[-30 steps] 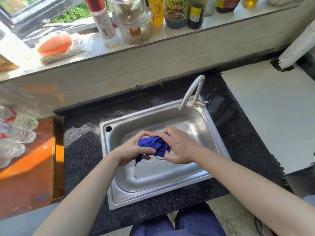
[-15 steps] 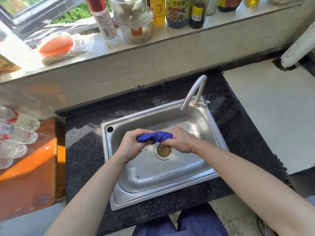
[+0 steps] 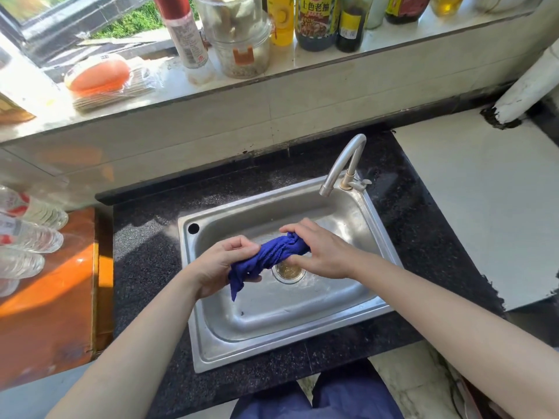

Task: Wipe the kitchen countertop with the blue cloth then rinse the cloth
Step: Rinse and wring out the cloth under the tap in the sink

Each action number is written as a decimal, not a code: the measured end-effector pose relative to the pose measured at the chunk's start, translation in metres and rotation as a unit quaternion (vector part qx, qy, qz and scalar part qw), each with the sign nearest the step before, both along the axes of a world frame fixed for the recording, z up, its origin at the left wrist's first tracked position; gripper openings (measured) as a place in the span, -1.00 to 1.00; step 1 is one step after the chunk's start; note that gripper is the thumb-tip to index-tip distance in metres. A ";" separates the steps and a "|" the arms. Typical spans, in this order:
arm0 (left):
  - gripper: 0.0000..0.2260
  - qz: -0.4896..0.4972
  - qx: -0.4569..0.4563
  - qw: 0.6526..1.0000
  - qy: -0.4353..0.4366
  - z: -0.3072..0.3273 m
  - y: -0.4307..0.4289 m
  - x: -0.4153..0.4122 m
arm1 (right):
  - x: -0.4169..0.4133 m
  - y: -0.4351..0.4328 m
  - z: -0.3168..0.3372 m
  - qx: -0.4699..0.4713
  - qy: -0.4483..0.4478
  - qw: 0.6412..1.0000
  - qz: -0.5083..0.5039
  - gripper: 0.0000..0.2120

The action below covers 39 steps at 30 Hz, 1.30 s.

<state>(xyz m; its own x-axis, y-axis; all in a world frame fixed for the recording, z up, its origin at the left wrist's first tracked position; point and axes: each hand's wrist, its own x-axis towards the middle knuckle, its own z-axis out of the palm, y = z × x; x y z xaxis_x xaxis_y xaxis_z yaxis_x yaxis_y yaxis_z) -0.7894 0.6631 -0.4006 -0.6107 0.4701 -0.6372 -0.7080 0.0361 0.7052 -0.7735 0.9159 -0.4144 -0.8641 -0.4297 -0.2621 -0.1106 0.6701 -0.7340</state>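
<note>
Blue cloth (image 3: 272,254): twisted into a thick rope and held in the air over the sink basin, just above the drain (image 3: 289,271). One loose end hangs down under the left hand.
Left hand (image 3: 225,264): fingers curled round the lower left end of the cloth, palm turned up.
Right hand (image 3: 322,252): fingers and thumb clamped round the upper right end of the cloth, knuckles up. The two hands are close together, joined only by the cloth.
Sink (image 3: 272,353): steel, set into the table, its front rim near the table's front edge.
Faucet (image 3: 341,161): stands at the sink's back right corner, with the spout curving over the basin.
Table (image 3: 145,267): black speckled stone.
White panel (image 3: 484,207): lies over the table's right side.
Window sill (image 3: 302,58): above the table's back edge, carrying sauce bottles and clear containers.
Water bottles (image 3: 30,234): lie on their sides beyond the table's left edge, on an orange surface.
</note>
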 end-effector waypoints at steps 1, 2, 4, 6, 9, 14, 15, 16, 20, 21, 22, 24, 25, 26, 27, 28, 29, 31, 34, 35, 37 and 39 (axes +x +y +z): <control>-0.58 -0.005 0.007 1.000 0.002 0.001 -0.001 0.000 | 0.001 0.001 0.002 -0.004 0.025 1.000 0.009 -0.46; -0.57 -0.010 0.015 1.000 0.004 0.002 -0.001 0.000 | 0.002 0.001 0.003 -0.010 0.053 0.998 0.013 -0.47; -0.57 -0.004 0.035 0.999 0.002 0.003 0.001 0.002 | 0.003 0.000 0.001 -0.028 0.102 0.994 0.011 -0.49; -0.51 -0.001 0.041 0.999 0.003 0.005 0.006 0.005 | 0.003 -0.002 -0.002 -0.042 0.124 0.991 0.007 -0.50; -0.53 -0.028 0.000 0.999 0.044 0.005 0.013 0.010 | 0.003 -0.005 -0.006 -0.023 0.145 0.989 0.027 -0.48; -0.63 -0.009 -0.129 0.971 0.199 -0.005 0.011 0.009 | 0.005 -0.013 -0.011 -0.009 0.034 0.999 0.017 -0.65; -0.62 -0.010 -0.151 0.960 0.234 -0.007 0.011 0.008 | 0.004 -0.014 -0.011 -0.014 -0.003 1.000 0.003 -0.69; -0.61 -0.004 -0.167 0.950 0.264 -0.008 0.010 0.007 | 0.003 -0.015 -0.009 -0.022 -0.029 0.999 -0.012 -0.72; -0.65 0.040 -0.199 0.921 0.331 -0.013 0.012 0.002 | -0.009 -0.021 0.000 -0.069 -0.071 0.992 -0.084 -0.71; -0.65 0.040 -0.206 0.913 0.351 -0.014 0.015 0.001 | -0.012 -0.022 0.000 -0.084 -0.078 0.989 -0.098 -0.70; -0.66 0.035 -0.214 0.902 0.374 -0.016 0.017 0.000 | -0.014 -0.022 0.000 -0.105 -0.090 0.984 -0.112 -0.69; -0.70 0.028 -0.234 0.878 0.416 -0.020 0.019 0.002 | -0.014 -0.023 -0.002 -0.164 -0.133 0.967 -0.145 -0.68; -0.72 0.027 -0.242 0.867 0.436 -0.021 0.020 0.003 | -0.013 -0.024 -0.004 -0.189 -0.159 0.955 -0.166 -0.69; -0.73 0.025 -0.252 0.854 0.455 -0.021 0.020 0.005 | -0.012 -0.025 -0.006 -0.202 -0.182 0.944 -0.187 -0.70; -0.74 0.024 -0.261 0.842 0.471 -0.022 0.020 0.006 | -0.011 -0.028 -0.006 -0.212 -0.199 0.935 -0.204 -0.71; -0.74 0.025 -0.268 0.838 0.475 -0.023 0.021 0.007 | -0.010 -0.030 -0.008 -0.210 -0.195 0.933 -0.216 -0.68; -0.74 0.028 -0.267 0.846 0.460 -0.023 0.022 0.008 | -0.008 -0.031 -0.012 -0.192 -0.165 0.943 -0.217 -0.65; -0.72 0.027 -0.252 0.887 0.387 -0.020 0.023 0.005 | -0.004 -0.029 -0.017 -0.133 -0.090 0.967 -0.196 -0.73; -0.65 0.017 -0.227 0.923 0.312 -0.015 0.020 0.002 | 0.002 -0.023 -0.017 -0.138 -0.055 0.974 -0.172 -0.72; -0.63 0.019 -0.215 0.929 0.299 -0.013 0.017 0.001 | 0.002 -0.021 -0.018 -0.149 -0.043 0.974 -0.164 -0.59; -0.65 0.041 -0.189 0.943 0.271 -0.008 0.012 -0.001 | 0.001 -0.016 -0.017 -0.147 0.012 0.980 -0.135 -0.35; -0.69 0.050 -0.144 0.962 0.227 -0.004 0.008 -0.002 | -0.003 -0.011 -0.017 -0.097 0.103 0.987 -0.076 -0.20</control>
<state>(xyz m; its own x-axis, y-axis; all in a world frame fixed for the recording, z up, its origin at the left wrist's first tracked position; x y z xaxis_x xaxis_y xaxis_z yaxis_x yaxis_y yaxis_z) -0.7911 0.6716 -0.4050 -0.8900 0.2380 -0.3890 -0.3396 0.2236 0.9136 -0.7764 0.9051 -0.4315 -0.9489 -0.3157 0.0002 -0.1799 0.5403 -0.8220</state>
